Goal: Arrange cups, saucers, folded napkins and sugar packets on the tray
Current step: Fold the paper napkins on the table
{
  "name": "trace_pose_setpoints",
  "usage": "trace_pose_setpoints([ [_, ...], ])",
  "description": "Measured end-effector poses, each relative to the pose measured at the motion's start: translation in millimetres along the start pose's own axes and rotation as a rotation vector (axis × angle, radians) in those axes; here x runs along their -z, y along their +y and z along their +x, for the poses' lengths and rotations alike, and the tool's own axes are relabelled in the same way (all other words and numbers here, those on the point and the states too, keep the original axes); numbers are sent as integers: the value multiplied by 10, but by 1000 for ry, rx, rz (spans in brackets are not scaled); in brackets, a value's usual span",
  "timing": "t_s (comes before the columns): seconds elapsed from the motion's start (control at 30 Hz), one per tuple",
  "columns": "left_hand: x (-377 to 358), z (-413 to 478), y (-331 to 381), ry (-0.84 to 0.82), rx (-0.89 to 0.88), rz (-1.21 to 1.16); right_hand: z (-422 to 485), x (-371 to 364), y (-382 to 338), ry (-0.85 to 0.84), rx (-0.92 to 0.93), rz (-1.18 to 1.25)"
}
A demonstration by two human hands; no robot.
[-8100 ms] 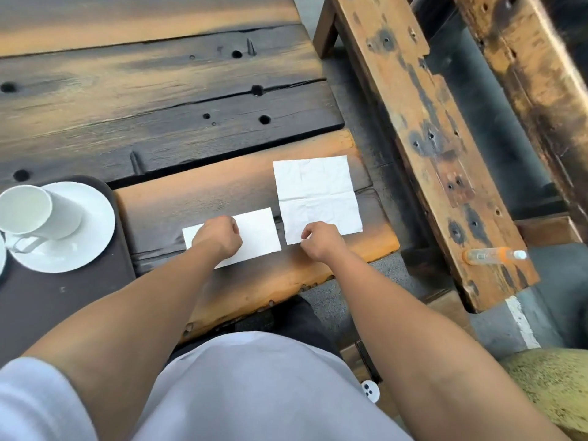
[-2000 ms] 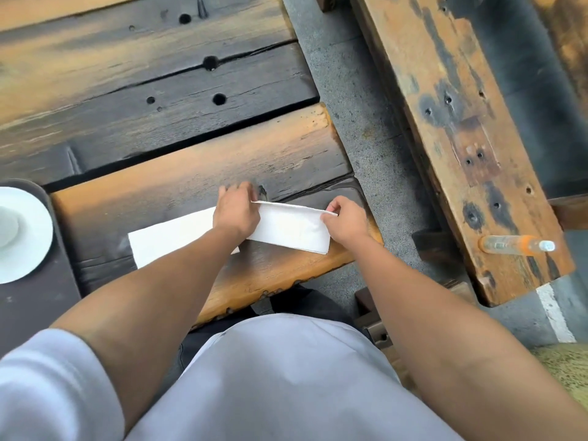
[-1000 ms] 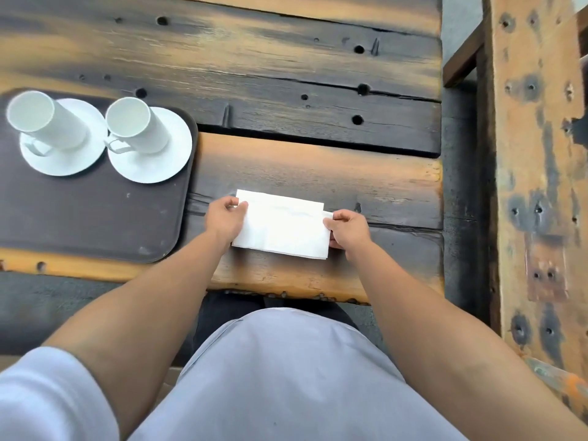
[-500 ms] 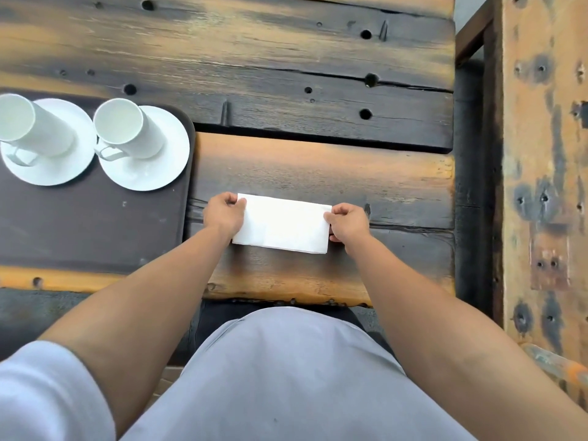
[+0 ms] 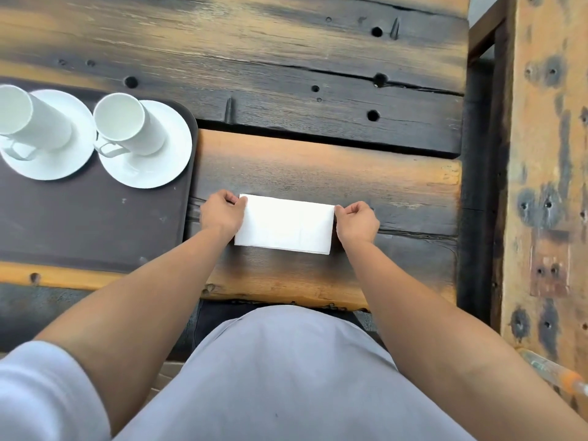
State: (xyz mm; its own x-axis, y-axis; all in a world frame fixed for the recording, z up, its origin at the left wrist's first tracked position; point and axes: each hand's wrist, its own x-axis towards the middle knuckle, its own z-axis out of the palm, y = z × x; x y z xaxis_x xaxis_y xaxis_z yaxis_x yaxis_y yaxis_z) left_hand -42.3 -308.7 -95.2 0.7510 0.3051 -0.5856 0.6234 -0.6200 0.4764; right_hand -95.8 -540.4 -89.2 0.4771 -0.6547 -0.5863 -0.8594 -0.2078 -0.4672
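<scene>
A white folded napkin point(image 5: 286, 223) lies flat on the wooden table point(image 5: 318, 100), right of the tray. My left hand point(image 5: 222, 213) pinches its left end at the far corner. My right hand point(image 5: 356, 221) pinches its right end the same way. A dark brown tray point(image 5: 89, 230) sits at the left. On it stand two white cups, one point(image 5: 127, 125) on a white saucer point(image 5: 159, 167) near the tray's right rim, the other point(image 5: 31, 117) on a second saucer point(image 5: 47, 163) at the frame's left edge. No sugar packets are in view.
A weathered wooden bench point(image 5: 547, 154) runs along the right side, across a dark gap from the table. A clear bottle with an orange band point(image 5: 556, 375) lies on it at the lower right. My lap fills the bottom of the view.
The second napkin went from open to folded into a flat rectangle between my hands. Over the last second the hands settled at its two ends and it lies flatter.
</scene>
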Motion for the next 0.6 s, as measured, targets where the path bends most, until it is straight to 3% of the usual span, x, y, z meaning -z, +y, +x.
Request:
trace_pose_setpoints([
  [0.17, 84, -121, -49, 132, 25, 92, -36, 114, 142, 1, -5, -128],
  [0.6, -24, -309, -90, 42, 124, 18, -127, 5, 237, -142, -32, 11],
])
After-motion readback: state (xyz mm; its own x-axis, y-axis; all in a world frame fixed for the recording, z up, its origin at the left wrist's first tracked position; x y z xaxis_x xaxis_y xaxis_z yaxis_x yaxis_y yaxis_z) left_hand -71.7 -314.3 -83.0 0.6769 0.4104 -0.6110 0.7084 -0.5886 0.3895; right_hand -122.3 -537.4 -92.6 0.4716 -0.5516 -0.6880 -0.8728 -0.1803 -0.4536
